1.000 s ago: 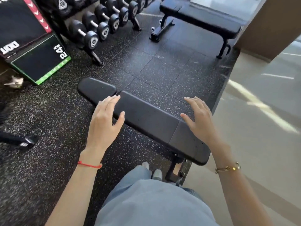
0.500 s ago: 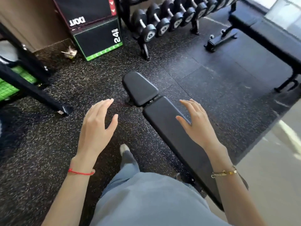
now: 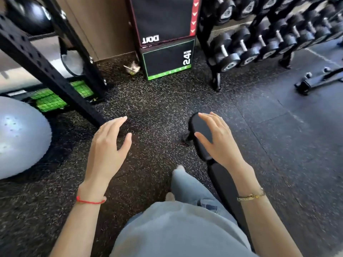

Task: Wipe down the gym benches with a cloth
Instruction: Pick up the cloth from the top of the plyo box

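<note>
A black padded gym bench [image 3: 221,175] runs from the lower right toward the middle, its rounded end pad under my right hand [image 3: 220,143]. That hand hovers over the pad with fingers spread and holds nothing. My left hand [image 3: 109,149] hangs over the speckled rubber floor, left of the bench, fingers relaxed and empty. A crumpled whitish cloth-like thing [image 3: 132,68] lies on the floor by the plyo box, far from both hands. The base of a second bench [image 3: 315,81] shows at the right edge.
A black plyo box [image 3: 167,58] marked 24 stands at the back. A dumbbell rack [image 3: 259,39] fills the back right. A black steel rack frame [image 3: 46,67] slants at left, with a grey balance dome [image 3: 20,136] beside it. My legs in grey trousers [image 3: 185,201] stand left of the bench.
My view has swung left and I have stepped along the bench toward its rounded end. The bench now runs lengthwise under my right hand. Both hands stay empty and spread.
</note>
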A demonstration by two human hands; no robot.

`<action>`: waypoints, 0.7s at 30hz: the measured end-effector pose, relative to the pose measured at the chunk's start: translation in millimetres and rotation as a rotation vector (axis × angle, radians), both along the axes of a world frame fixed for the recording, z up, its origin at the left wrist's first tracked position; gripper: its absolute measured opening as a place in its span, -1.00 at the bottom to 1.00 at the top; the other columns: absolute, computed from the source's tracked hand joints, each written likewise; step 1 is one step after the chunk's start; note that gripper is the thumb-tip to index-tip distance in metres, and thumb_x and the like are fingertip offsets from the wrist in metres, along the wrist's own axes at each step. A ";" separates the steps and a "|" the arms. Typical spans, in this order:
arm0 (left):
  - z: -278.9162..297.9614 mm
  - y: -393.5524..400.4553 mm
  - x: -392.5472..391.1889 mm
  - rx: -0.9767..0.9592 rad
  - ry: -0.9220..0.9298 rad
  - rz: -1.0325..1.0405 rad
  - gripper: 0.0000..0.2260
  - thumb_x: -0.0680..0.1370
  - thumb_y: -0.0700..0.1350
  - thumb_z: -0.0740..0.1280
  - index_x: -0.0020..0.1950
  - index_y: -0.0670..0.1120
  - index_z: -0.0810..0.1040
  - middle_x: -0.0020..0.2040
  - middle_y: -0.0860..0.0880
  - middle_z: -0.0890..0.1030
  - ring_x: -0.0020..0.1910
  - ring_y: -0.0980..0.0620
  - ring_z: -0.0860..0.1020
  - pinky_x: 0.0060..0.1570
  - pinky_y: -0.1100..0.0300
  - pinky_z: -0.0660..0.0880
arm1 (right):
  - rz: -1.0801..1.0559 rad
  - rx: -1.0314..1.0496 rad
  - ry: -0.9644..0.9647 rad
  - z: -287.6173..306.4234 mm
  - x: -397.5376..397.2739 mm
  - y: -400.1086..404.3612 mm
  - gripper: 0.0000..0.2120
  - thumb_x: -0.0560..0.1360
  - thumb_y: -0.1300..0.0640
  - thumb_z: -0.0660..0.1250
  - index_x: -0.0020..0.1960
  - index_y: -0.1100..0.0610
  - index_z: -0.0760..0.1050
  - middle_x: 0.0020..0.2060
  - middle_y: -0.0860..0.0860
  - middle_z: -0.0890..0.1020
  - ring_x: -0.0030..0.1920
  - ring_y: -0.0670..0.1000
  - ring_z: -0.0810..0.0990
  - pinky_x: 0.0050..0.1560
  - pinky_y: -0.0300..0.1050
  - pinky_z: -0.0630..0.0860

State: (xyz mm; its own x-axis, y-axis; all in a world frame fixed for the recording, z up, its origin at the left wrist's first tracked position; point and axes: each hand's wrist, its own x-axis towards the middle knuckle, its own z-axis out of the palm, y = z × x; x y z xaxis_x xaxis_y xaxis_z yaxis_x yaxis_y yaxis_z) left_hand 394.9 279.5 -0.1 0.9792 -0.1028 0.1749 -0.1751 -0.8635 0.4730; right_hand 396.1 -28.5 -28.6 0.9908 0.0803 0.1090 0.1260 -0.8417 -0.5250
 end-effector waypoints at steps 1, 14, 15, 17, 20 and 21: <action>-2.3 4.5 16.8 -0.003 0.008 0.022 -0.60 0.62 -0.09 0.28 0.46 -0.09 0.42 0.40 -0.05 0.49 0.41 0.01 0.39 0.45 0.08 0.29 | 0.014 0.005 0.007 -2.5 21.0 3.4 -0.47 0.57 0.03 0.35 0.48 0.15 0.34 0.40 0.06 0.45 0.49 0.11 0.29 0.50 0.12 0.22; 5.7 12.0 322.2 0.007 -0.052 0.115 -0.62 0.62 -0.11 0.31 0.44 -0.10 0.45 0.36 -0.04 0.51 0.38 0.03 0.42 0.42 0.21 0.24 | 0.099 0.040 -0.015 2.9 351.2 13.8 -0.47 0.58 0.03 0.33 0.50 0.12 0.32 0.42 0.02 0.43 0.51 0.06 0.25 0.50 0.14 0.21; 8.9 12.0 343.8 0.005 -0.056 0.121 -0.62 0.62 -0.11 0.31 0.44 -0.10 0.45 0.35 -0.04 0.52 0.37 0.03 0.42 0.42 0.21 0.24 | 0.105 0.032 -0.019 7.0 375.8 14.2 -0.47 0.58 0.03 0.33 0.50 0.12 0.32 0.42 0.02 0.43 0.51 0.07 0.25 0.50 0.15 0.22; 12.7 13.2 385.1 -0.004 -0.056 0.136 -0.62 0.62 -0.11 0.30 0.44 -0.09 0.45 0.35 -0.04 0.52 0.37 0.01 0.42 0.42 0.17 0.27 | 0.119 0.022 -0.020 14.0 422.0 15.3 -0.48 0.59 0.02 0.32 0.50 0.12 0.31 0.42 0.02 0.43 0.51 0.07 0.26 0.50 0.15 0.21; 11.7 17.0 444.6 -0.002 -0.060 0.142 -0.62 0.62 -0.12 0.31 0.43 -0.11 0.45 0.35 -0.06 0.53 0.37 -0.01 0.44 0.43 0.10 0.31 | 0.129 0.023 -0.009 17.9 485.7 19.3 -0.48 0.59 0.01 0.32 0.50 0.12 0.32 0.42 0.02 0.43 0.50 0.06 0.25 0.52 0.07 0.19; 9.7 18.9 464.9 -0.003 -0.061 0.142 -0.62 0.61 -0.12 0.31 0.43 -0.12 0.45 0.35 -0.06 0.53 0.37 -0.01 0.44 0.44 0.10 0.31 | 0.130 0.018 -0.007 16.3 506.1 21.0 -0.48 0.59 0.01 0.32 0.49 0.12 0.32 0.42 0.02 0.43 0.50 0.05 0.26 0.52 0.05 0.19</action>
